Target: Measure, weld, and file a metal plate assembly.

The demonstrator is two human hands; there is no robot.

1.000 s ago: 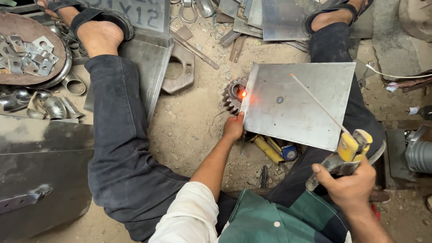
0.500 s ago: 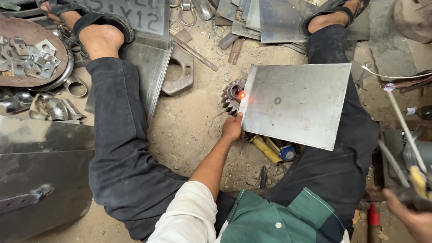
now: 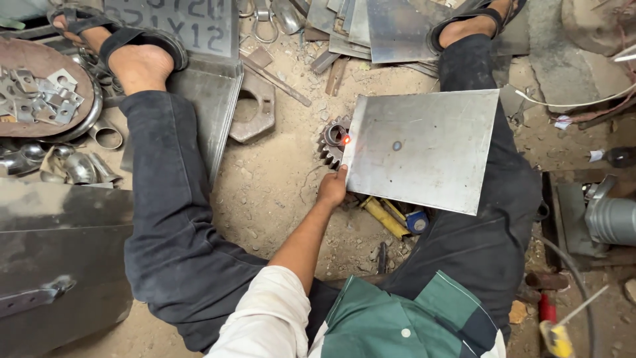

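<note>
The left hand [image 3: 332, 187] grips the near-left edge of the steel plate [image 3: 424, 149], fingers clenched on it. The plate rests on the right leg, a glowing spot [image 3: 346, 140] beside the gear [image 3: 331, 140]. The right hand is out of view.

Left hand [image 3: 332, 187] extended forward on an outstretched arm, fingers curled; right hand out of view.

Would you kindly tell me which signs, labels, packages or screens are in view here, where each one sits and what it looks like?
Marked metal plate: top left, beside the sandalled foot; flat grey rectangle with dark painted characters, partly cut off by the frame.
Paper scrap: right, on the ground by a cable; small, pale, crumpled, too small to tell if it is a label.
No packages or screens show.
</note>
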